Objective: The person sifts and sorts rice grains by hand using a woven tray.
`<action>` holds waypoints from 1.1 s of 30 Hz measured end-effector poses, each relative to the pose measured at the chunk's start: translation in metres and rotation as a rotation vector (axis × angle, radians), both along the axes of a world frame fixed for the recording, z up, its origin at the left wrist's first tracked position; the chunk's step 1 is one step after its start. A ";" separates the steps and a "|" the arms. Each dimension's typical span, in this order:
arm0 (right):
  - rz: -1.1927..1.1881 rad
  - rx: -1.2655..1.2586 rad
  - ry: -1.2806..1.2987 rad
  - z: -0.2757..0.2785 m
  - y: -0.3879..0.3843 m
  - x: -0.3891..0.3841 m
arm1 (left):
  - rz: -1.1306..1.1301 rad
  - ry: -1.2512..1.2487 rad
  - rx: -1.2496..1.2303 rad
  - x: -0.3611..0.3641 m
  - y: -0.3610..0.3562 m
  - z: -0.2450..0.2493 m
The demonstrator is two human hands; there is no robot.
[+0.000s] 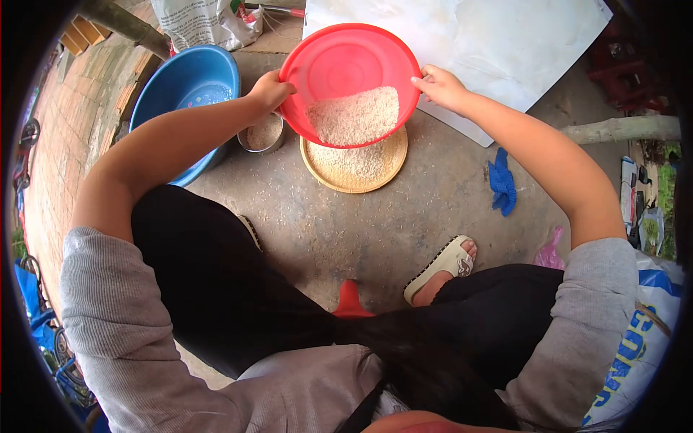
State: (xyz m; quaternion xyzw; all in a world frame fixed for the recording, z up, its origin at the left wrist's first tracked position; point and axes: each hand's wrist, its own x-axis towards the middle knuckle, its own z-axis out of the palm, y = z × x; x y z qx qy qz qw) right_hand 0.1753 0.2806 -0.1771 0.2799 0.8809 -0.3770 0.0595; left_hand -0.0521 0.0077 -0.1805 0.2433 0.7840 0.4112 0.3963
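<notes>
A red plastic basin point(345, 61) is held up between my hands, tilted toward me. Pale rice grains point(355, 119) have slid to its near side. My left hand point(271, 92) grips the rim on the left, and my right hand point(439, 86) grips it on the right. Below the basin, a round woven tray point(339, 185) lies on the floor with more rice point(361, 162) heaped on it. The basin hides the tray's far part. Left of the tray stands a small metal bowl point(261, 150) with grains inside.
A large blue basin point(162, 83) stands at the left. Behind lie a printed sack point(198, 25) and a white sheet point(498, 50). A blue cloth point(501, 182) and pink plastic bag point(550, 251) lie right. Grains are scattered over the concrete floor point(325, 238).
</notes>
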 end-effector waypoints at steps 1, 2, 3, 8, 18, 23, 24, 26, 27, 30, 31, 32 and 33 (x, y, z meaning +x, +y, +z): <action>-0.092 -0.112 -0.114 0.007 -0.013 0.000 | 0.024 -0.096 -0.027 -0.004 0.000 0.002; -0.184 -0.222 -0.226 0.015 -0.027 0.001 | 0.048 -0.189 -0.053 -0.008 0.000 0.003; -0.180 -0.222 -0.222 0.024 -0.041 0.003 | 0.051 -0.186 -0.053 -0.009 -0.001 0.007; -0.262 -0.762 -0.210 0.009 -0.074 0.025 | 0.074 -0.383 -0.151 -0.008 -0.005 0.002; -0.477 -0.740 -0.254 0.005 -0.076 0.088 | -0.108 -0.603 -0.477 0.047 0.011 -0.001; -0.614 -0.711 -0.116 0.009 -0.079 0.112 | -0.125 -0.602 -0.483 0.068 0.027 -0.007; -0.670 -0.736 -0.127 0.008 -0.076 0.115 | -0.080 -0.583 -0.485 0.072 0.030 -0.007; -0.734 -0.767 -0.132 0.007 -0.072 0.125 | -0.084 -0.540 -0.471 0.085 0.040 -0.008; -0.760 -0.760 -0.164 0.008 -0.070 0.132 | -0.082 -0.498 -0.455 0.091 0.046 -0.009; -0.810 -0.712 -0.254 0.005 -0.063 0.158 | -0.190 -0.628 -0.484 0.107 0.060 -0.009; -0.822 -0.670 -0.319 0.002 -0.061 0.167 | -0.195 -0.625 -0.486 0.112 0.065 -0.010; -0.856 -0.690 -0.339 -0.004 -0.060 0.177 | -0.244 -0.651 -0.516 0.117 0.069 -0.010; -0.855 -0.693 -0.338 -0.003 -0.066 0.184 | -0.291 -0.678 -0.545 0.122 0.073 -0.010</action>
